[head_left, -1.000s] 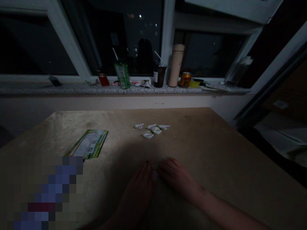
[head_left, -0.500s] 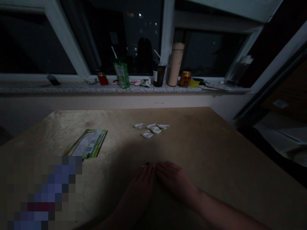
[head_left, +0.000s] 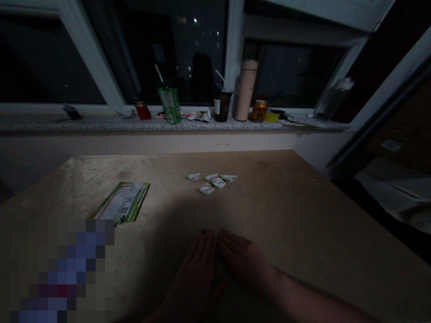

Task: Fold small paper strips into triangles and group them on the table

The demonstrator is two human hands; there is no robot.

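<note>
My left hand [head_left: 198,260] lies palm down on the brown table [head_left: 286,206], fingers stretched forward and close together. A tiny dark spot [head_left: 204,232] shows at its fingertips; its kind is too small to make out. Angled in from the right, my right hand [head_left: 244,255] rests flat, its fingertips almost touching those of the left. Beyond the hands sit several small white-and-green triangular packets [head_left: 218,182], one a little apart on the left. A flat green-and-white printed package [head_left: 124,202] lies to the left. Dim light hides the palms.
Along the stone windowsill [head_left: 111,124] stand a green cup with a straw [head_left: 171,105], a dark drink cup [head_left: 222,105], a pinkish tall flask [head_left: 246,89], an orange can [head_left: 259,111] and a red jar [head_left: 142,111]. A pixelated blur covers the table's lower left.
My left hand has shifted slightly back and to the left, and its thumb shows more. The right hand has hardly moved. The packets and package stay put.
</note>
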